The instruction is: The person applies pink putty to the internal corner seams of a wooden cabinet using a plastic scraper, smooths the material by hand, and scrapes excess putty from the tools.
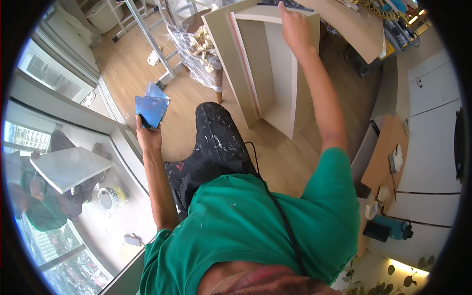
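Two thin blue blades, seemingly putty spreaders (152,105), stand up from my left hand (148,133), which is closed round their lower end. They overlap, and pale smears mark their faces. My right arm stretches forward to a beige, open-fronted cabinet (301,110). At its far end my right hand (296,30) grips the edge, with the index finger extended and the other fingers folded and partly hidden. Next to that hand, a dark strip (265,5) lies along the far edge. A pinkish line runs down the cabinet's left inner side.
A plastic-wrapped piece of furniture (194,59) stands left of the cabinet, near a metal ladder (147,34). On the windowsill are a white panel (71,167), a bucket (112,198) and a phone (132,240). A teal bottle (393,227) lies at right, near a cardboard-covered bench (381,167).
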Demonstrator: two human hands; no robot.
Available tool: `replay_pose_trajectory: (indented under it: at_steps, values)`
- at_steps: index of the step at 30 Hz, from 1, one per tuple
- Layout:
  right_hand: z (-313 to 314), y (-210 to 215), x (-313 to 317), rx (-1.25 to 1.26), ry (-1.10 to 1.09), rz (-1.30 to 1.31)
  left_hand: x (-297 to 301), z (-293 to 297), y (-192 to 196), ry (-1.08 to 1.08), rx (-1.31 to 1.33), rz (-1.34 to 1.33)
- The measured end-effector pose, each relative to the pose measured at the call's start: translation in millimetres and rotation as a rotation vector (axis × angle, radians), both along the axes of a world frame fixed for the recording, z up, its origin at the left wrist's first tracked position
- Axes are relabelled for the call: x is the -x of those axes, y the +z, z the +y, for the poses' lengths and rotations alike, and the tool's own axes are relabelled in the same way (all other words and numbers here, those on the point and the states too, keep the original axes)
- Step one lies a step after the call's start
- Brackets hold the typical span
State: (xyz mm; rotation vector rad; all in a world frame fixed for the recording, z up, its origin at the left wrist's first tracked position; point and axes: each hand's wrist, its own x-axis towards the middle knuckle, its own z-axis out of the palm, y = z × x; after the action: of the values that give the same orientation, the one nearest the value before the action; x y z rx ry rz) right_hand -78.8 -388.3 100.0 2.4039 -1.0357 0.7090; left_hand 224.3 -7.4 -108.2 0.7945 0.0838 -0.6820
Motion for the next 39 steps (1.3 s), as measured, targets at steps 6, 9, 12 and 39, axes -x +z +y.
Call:
replay_pose_trajectory:
  at_steps: [6, 9, 12, 39]
  values:
    - [21.3, -6.6, 54.6, 0.103, 0.182, -0.162, 8.4, 8.1, -0.2, -0.012, 0.047, -0.042]
    - [49.5, -4.5, 105.4, 0.103, 0.086, -0.189, -3.7, 7.2, -20.3, 0.015, 0.006, -0.030]
    - [76.7, -8.4, 149.4, -0.004, 0.055, -0.271, -9.6, 6.8, -34.5, 0.035, -0.014, -0.015]
    - [177.9, -68.8, 288.8, -0.109, -0.154, -0.508, -33.7, -366.0, -9.4, -0.234, 0.012, -0.632]
